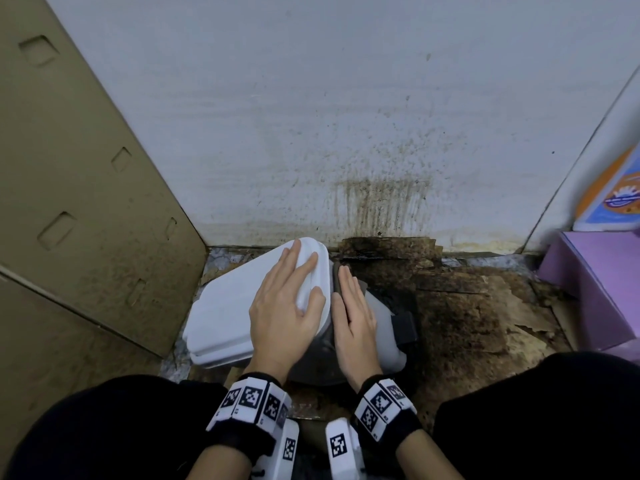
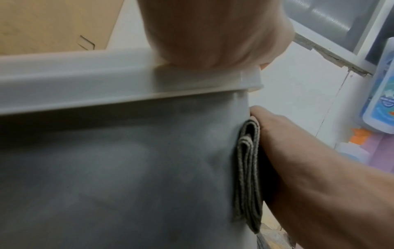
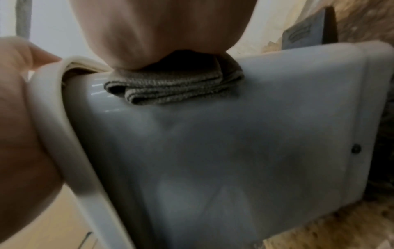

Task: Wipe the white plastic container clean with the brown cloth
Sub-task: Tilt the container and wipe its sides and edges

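The white plastic container point(image 1: 221, 317) lies tilted on the floor against the wall, its lid facing up and left. My left hand point(image 1: 287, 299) rests flat on the lid with fingers spread and straight, thumb at the rim. My right hand point(image 1: 349, 313) lies flat along the container's side wall and presses the folded brown cloth point(image 1: 335, 275) against it. In the left wrist view the cloth point(image 2: 248, 176) is sandwiched between the right hand point(image 2: 309, 160) and the container wall point(image 2: 117, 168). In the right wrist view the cloth point(image 3: 175, 86) sits under the palm, just below the lid's rim.
A black latch point(image 1: 405, 327) sticks out from the container's right side. A beige cabinet panel point(image 1: 86, 202) closes the left; a purple box point(image 1: 595, 289) and a blue-orange bottle point(image 1: 613, 195) stand right. The wall point(image 1: 346, 133) is stained and the floor point(image 1: 467, 306) is dirty and peeling.
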